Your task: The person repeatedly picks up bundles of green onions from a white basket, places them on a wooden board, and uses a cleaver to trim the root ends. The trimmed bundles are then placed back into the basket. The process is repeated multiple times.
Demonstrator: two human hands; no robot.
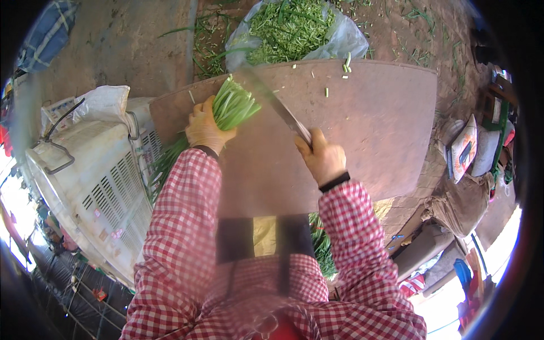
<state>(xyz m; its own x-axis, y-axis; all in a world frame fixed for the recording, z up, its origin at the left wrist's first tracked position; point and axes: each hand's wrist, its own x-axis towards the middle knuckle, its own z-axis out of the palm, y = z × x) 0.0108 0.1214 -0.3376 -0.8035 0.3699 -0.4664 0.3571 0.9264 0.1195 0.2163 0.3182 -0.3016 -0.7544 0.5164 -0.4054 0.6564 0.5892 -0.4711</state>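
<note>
My left hand [208, 127], in a thin see-through glove, is closed around a bunch of green leafy stalks [233, 104] near the left part of a brown board [272, 170]. The cut stalk ends point up and to the right, and the long leaves trail below my wrist. My right hand [321, 154] grips the handle of a long knife [284, 111]. Its blade slants up and left, blurred at the tip, to the right of the bunch and apart from it. A few short cut pieces [327, 92] lie on the board.
Past the board's far edge a clear plastic bag [348, 42] holds chopped green pieces [289, 29]. White plastic crates [89, 170] stand at the left, beside the board. More green stalks [324, 250] lie below the board, near my right forearm. Cushions [464, 148] and cloth are at the right.
</note>
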